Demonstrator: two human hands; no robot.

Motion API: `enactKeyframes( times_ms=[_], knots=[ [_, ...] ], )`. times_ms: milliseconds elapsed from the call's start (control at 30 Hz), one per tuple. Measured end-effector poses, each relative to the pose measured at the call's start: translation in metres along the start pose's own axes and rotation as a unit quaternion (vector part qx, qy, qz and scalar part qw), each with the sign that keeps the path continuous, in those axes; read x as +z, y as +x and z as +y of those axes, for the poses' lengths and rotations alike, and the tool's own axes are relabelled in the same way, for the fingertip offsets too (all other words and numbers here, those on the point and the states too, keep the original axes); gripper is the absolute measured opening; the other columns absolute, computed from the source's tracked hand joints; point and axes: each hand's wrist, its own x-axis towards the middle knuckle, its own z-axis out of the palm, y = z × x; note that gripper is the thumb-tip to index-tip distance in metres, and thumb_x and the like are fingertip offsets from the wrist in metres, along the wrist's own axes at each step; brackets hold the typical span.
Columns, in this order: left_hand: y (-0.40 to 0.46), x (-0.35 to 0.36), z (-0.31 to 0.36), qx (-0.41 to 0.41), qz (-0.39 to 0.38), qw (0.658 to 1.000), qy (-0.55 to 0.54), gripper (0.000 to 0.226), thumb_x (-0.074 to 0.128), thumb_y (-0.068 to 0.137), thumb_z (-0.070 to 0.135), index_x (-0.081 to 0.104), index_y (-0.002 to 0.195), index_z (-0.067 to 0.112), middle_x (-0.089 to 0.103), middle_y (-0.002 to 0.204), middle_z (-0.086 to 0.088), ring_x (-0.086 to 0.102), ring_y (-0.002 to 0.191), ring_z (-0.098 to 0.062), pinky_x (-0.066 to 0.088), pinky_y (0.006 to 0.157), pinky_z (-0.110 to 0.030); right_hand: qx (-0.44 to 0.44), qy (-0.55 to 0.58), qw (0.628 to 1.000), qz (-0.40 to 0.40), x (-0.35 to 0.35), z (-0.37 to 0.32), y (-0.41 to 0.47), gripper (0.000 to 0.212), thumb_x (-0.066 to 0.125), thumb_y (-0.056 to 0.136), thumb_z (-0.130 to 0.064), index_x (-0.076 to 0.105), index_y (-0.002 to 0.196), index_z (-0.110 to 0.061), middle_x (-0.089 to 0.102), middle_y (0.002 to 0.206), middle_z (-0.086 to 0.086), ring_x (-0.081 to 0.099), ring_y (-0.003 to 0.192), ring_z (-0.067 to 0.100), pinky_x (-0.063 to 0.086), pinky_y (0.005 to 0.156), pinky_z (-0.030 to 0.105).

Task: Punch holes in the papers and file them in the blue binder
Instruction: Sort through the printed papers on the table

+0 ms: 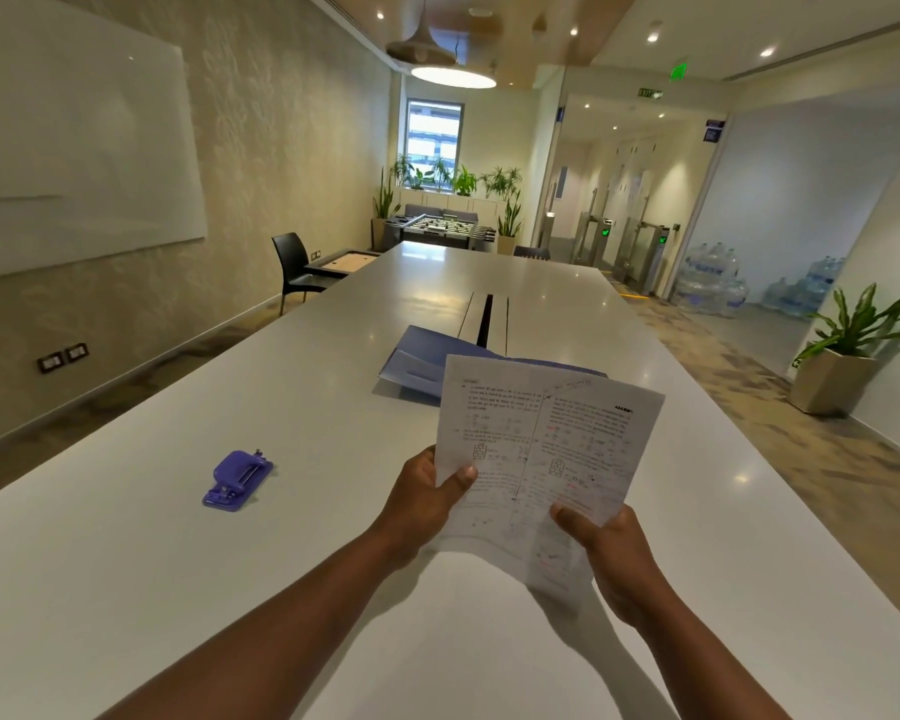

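Observation:
I hold printed papers (546,444) upright above the white table (126,589). My left hand (427,498) grips their lower left edge, thumb on the front. My right hand (611,553) grips the lower right corner. The blue binder (417,363) lies on the table just beyond the papers, which hide part of it; whether it is open or closed is hard to tell. A purple hole punch (237,479) sits on the table to the left of my left hand, apart from both hands.
A dark cable slot (485,314) runs along the table's middle behind the binder. A black chair (294,265) stands at the table's far left side. A potted plant (842,356) stands on the floor to the right.

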Motion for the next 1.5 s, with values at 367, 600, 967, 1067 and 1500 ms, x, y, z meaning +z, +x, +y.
enactKeyframes(
  times_ms=[367,600,967,1067,1500],
  knots=[
    [0.003,-0.003,-0.002,-0.010,-0.019,1.000,0.011,0.031,0.067,0.096,0.030,0.061,0.126,0.023,0.073,0.120,-0.001,0.071,0.108,-0.026,0.060,0.091,-0.049,0.004,-0.011,1.000,0.002,0.001,0.001,0.002,0.035,0.069,0.094,-0.003,0.068,0.123,-0.022,0.075,0.119,0.000,0.068,0.113,0.029,0.056,0.098,0.058],
    [0.005,-0.006,0.000,-0.017,-0.030,0.999,0.011,0.031,0.066,0.097,0.028,0.062,0.127,0.022,0.073,0.120,0.000,0.071,0.108,-0.025,0.060,0.092,-0.048,0.010,0.001,1.000,-0.008,0.002,0.001,0.005,0.035,0.069,0.094,-0.003,0.068,0.122,-0.023,0.077,0.116,-0.001,0.069,0.111,0.028,0.060,0.088,0.046],
    [0.007,-0.003,0.001,-0.016,-0.021,1.000,0.011,0.027,0.064,0.099,0.024,0.063,0.126,0.021,0.074,0.119,0.000,0.072,0.106,-0.023,0.061,0.089,-0.040,0.012,0.003,1.000,-0.005,0.000,0.000,0.012,0.034,0.069,0.093,-0.002,0.069,0.121,-0.023,0.078,0.114,-0.005,0.070,0.109,0.024,0.058,0.087,0.042],
    [0.007,-0.002,0.003,-0.014,-0.017,1.000,0.017,0.027,0.064,0.099,0.025,0.063,0.126,0.021,0.074,0.118,0.001,0.073,0.105,-0.021,0.062,0.087,-0.037,0.012,0.002,1.000,-0.010,-0.001,0.002,0.013,0.035,0.068,0.094,-0.003,0.069,0.122,-0.023,0.078,0.114,-0.006,0.070,0.109,0.022,0.058,0.085,0.038],
    [0.017,-0.009,0.017,-0.082,0.017,0.995,0.048,0.013,0.064,0.099,0.024,0.064,0.112,0.023,0.075,0.109,0.004,0.074,0.092,-0.018,0.060,0.071,-0.028,-0.004,-0.045,0.998,-0.051,-0.004,-0.013,0.018,0.026,0.063,0.100,-0.029,0.069,0.123,-0.020,0.079,0.112,-0.002,0.077,0.098,0.023,0.064,0.082,0.040]
  ],
)
